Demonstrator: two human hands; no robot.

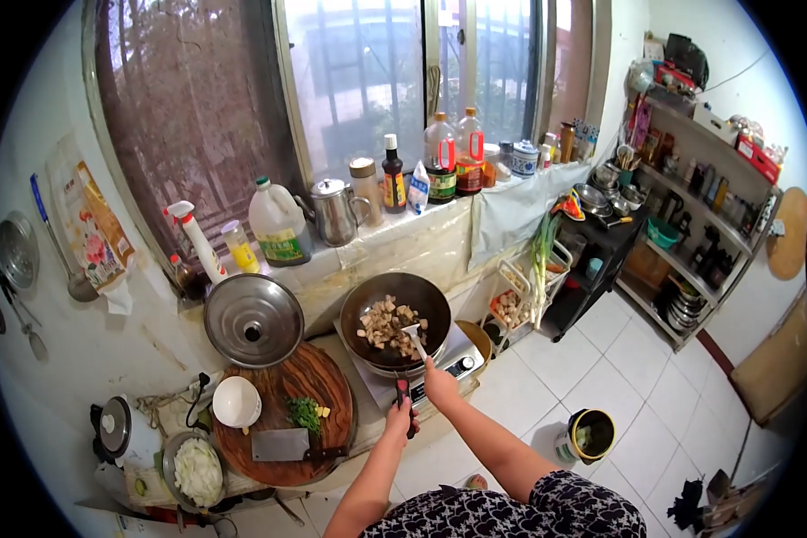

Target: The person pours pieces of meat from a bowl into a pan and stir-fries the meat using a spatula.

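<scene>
My left hand (401, 417) is wrapped round the black and red handle of a dark wok (354, 309), which sits on a cooktop (460, 351). Browned chunks of meat (381, 323) lie inside the wok. With my right hand (439, 384) I grip a spatula (419, 343), its metal head down among the meat. Left of the wok, a round wooden board (332, 386) carries a cleaver (281, 445), chopped greens (303, 413) with small yellowish pieces, and a white bowl (237, 402).
A metal lid (254, 320) leans behind the board. Bottles, a vinegar-coloured jug (280, 229) and a steel kettle (334, 212) line the window ledge. A bowl of sliced white vegetable (198, 472) stands at left. On the floor are a bucket (592, 436) and, farther right, shelves (704, 224).
</scene>
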